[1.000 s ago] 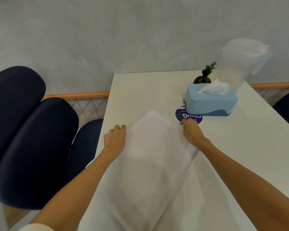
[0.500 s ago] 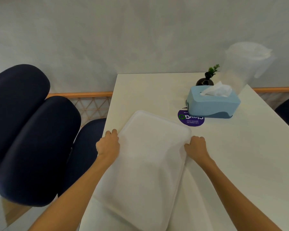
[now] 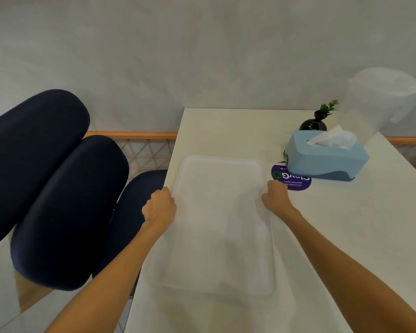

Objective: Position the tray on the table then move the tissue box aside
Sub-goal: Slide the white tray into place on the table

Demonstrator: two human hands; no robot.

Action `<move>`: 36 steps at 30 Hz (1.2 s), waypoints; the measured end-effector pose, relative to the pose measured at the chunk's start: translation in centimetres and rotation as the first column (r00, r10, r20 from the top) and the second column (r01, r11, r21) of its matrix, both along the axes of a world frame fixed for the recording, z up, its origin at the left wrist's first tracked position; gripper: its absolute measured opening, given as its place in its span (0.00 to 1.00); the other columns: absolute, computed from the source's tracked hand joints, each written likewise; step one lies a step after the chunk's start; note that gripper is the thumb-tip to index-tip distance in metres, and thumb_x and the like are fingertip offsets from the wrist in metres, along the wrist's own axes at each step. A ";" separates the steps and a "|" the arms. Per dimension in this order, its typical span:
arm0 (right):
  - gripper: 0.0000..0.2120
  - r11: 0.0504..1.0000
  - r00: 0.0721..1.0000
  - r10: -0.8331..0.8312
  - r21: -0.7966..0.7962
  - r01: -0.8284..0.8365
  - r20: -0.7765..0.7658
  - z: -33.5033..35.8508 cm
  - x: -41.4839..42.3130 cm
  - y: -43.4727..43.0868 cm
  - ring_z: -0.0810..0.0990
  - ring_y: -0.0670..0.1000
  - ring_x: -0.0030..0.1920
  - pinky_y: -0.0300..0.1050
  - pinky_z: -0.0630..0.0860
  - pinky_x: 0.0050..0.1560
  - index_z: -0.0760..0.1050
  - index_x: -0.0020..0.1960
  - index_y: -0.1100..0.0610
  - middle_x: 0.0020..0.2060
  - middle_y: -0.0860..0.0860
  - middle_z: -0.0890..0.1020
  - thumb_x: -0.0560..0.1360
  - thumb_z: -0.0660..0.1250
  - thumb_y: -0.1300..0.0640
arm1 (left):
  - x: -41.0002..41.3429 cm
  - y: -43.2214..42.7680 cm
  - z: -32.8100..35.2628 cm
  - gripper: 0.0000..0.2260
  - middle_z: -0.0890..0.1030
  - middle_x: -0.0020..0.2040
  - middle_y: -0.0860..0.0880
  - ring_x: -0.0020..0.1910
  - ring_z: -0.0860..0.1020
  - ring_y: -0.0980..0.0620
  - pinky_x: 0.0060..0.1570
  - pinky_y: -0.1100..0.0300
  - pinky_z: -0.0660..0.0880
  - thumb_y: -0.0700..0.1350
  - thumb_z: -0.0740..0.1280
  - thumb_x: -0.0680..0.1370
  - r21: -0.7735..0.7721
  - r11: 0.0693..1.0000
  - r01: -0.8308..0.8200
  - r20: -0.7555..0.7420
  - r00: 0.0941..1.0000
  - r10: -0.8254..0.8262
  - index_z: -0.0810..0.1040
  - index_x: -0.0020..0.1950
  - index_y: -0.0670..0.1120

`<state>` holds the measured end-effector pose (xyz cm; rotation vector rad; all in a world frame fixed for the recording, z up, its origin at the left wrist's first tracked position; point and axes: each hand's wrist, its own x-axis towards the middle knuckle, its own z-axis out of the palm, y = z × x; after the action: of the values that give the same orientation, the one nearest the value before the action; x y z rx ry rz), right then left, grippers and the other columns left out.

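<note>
A white rectangular tray (image 3: 220,227) lies lengthwise on the white table (image 3: 346,236), close to its left edge. My left hand (image 3: 159,205) grips the tray's left rim, fingers curled over it. My right hand (image 3: 275,199) grips the right rim. A light blue tissue box (image 3: 324,157) with a white tissue sticking out stands to the right of the tray's far end, apart from it.
A purple round sticker (image 3: 291,179) lies between tray and tissue box. A small black vase with a green sprig (image 3: 316,121) and a clear plastic jug (image 3: 380,104) stand behind the box. Dark blue chairs (image 3: 58,188) sit left of the table.
The tray has turned from a diagonal to nearly square with the table and shifted left and lower. Both hands stayed on its rims.
</note>
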<state>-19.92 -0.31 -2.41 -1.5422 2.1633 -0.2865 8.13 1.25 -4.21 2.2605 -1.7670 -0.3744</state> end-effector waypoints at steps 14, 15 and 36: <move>0.13 0.999 0.983 0.023 -0.025 -0.028 -0.184 0.0 1.4 -3.8 0.76 0.60 0.59 0.46 0.75 0.54 0.71 0.60 0.69 0.60 0.64 0.76 0.77 0.59 0.68 | 1.2 -3.3 0.8 0.06 0.76 0.44 0.46 0.35 0.72 0.52 0.28 0.62 0.64 0.41 0.62 0.79 0.013 1.000 0.003 -0.185 0.983 0.000 0.76 0.50 0.41; 0.12 0.999 0.983 0.020 -0.034 -0.026 -0.185 0.0 1.5 -4.0 0.76 0.60 0.59 0.46 0.75 0.55 0.71 0.60 0.69 0.59 0.64 0.76 0.77 0.58 0.68 | 1.3 -3.5 0.8 0.06 0.77 0.44 0.46 0.37 0.73 0.51 0.29 0.61 0.65 0.42 0.62 0.79 0.018 1.000 0.003 -0.187 0.982 0.001 0.77 0.50 0.41; 0.13 0.995 0.989 0.003 -0.097 -0.018 -0.147 0.3 1.5 -3.5 0.73 0.57 0.63 0.45 0.73 0.60 0.69 0.63 0.66 0.62 0.60 0.75 0.79 0.58 0.66 | 1.2 -4.2 0.6 0.06 0.80 0.49 0.44 0.39 0.74 0.49 0.35 0.56 0.69 0.43 0.63 0.78 0.032 0.999 0.011 -0.141 0.990 -0.006 0.76 0.52 0.42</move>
<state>-18.45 -3.80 -2.08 -1.6764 2.2834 -0.2877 9.37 -2.96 -3.62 2.1902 -1.7120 -0.5535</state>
